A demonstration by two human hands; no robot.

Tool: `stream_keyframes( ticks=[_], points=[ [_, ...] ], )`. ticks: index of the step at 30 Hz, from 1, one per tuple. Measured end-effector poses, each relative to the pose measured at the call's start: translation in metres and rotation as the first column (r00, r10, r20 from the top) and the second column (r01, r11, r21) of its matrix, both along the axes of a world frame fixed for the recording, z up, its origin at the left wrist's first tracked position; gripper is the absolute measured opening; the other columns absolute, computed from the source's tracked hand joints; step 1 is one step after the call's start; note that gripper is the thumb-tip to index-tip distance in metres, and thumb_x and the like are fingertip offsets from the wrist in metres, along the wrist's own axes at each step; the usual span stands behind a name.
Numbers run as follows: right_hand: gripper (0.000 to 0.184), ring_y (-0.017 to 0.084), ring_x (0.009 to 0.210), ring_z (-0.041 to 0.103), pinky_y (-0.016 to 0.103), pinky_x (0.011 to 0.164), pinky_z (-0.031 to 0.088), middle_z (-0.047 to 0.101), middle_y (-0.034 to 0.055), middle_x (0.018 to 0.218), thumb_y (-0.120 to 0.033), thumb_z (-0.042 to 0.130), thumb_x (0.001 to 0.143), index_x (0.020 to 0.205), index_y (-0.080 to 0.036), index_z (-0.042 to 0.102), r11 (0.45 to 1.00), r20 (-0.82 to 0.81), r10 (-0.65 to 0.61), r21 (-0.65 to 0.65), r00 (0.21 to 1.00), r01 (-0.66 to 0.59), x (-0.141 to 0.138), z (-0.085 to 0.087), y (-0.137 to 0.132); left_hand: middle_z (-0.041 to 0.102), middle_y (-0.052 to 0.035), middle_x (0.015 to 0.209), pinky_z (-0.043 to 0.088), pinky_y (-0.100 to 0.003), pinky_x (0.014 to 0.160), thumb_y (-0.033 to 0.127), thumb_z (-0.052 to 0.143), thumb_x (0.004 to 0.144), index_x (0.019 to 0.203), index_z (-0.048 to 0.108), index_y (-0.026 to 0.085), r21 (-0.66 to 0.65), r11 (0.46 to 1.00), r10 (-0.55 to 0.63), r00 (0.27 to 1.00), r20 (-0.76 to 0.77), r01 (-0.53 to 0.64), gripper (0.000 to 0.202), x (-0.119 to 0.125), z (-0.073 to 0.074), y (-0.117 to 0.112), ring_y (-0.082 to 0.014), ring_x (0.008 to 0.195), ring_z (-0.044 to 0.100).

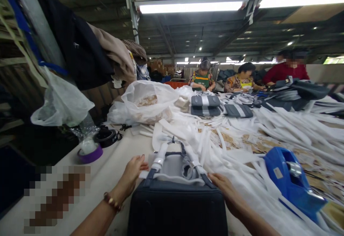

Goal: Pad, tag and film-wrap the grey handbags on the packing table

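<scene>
A dark navy handbag point(177, 207) sits in front of me on the table, its top toward the far side. Its two handles point(161, 157) are wrapped in white padding and meet at a small tie. Pale grey lining and some wrapping show at the bag's opening. My left hand point(135, 171), with a beaded bracelet on the wrist, is by the left handle's base, fingers stretched out. On the other side, my right hand point(220, 182) lies along the bag's top right corner, its fingers extended by the handle base. The undersides of both hands are hidden.
A blue tape dispenser point(285, 182) stands at right among white foam strips point(290, 124). Purple tape point(90, 154) and a black roll point(105, 136) lie left. Beyond are a plastic bag point(150, 99), wrapped navy bags point(205, 101) and several people.
</scene>
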State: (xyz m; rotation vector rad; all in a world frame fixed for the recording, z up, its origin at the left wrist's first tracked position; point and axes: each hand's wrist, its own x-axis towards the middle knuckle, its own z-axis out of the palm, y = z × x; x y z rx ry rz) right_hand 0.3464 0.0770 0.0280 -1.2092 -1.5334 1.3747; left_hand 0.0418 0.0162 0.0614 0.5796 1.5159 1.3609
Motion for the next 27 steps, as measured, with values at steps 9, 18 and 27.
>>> stream_keyframes(
  ticks=[9,18,27],
  points=[
    [0.047,0.027,0.098,0.057,0.035,0.086,0.044,0.068,0.0050,0.096,-0.060,0.042,0.083,0.088,-0.022,0.069,0.998,0.032,0.019,0.051,0.999,-0.020,-0.001,0.020,-0.030,0.068,-0.0049,0.090,0.046,-0.035,0.077,0.055,0.073,0.053,0.111,0.054,0.019,-0.086,0.961,-0.255,0.718,-0.648,0.264,0.071,0.022,0.008,-0.054,-0.0298,0.086,0.062],
    [0.038,0.026,0.111,0.051,0.032,0.095,0.038,0.062,0.0039,0.113,-0.052,0.050,0.081,0.100,-0.022,0.064,0.999,-0.005,-0.034,0.025,0.999,0.034,-0.011,0.006,-0.032,0.062,-0.0056,0.106,0.044,-0.033,0.086,0.047,0.071,0.058,0.106,0.062,0.023,0.029,0.922,-0.267,0.689,-0.674,0.386,0.055,0.013,-0.006,-0.063,-0.0292,0.101,0.056],
    [0.037,0.026,0.097,0.054,0.029,0.086,0.041,0.064,0.0030,0.093,-0.057,0.049,0.080,0.087,-0.023,0.064,0.995,0.064,0.003,0.100,0.998,-0.009,-0.007,-0.001,-0.026,0.064,-0.0001,0.090,0.044,-0.030,0.079,0.024,0.076,0.047,0.108,0.055,0.021,-0.098,0.942,-0.315,0.741,-0.593,0.322,0.065,0.017,-0.005,-0.065,-0.0238,0.086,0.057]
  ],
)
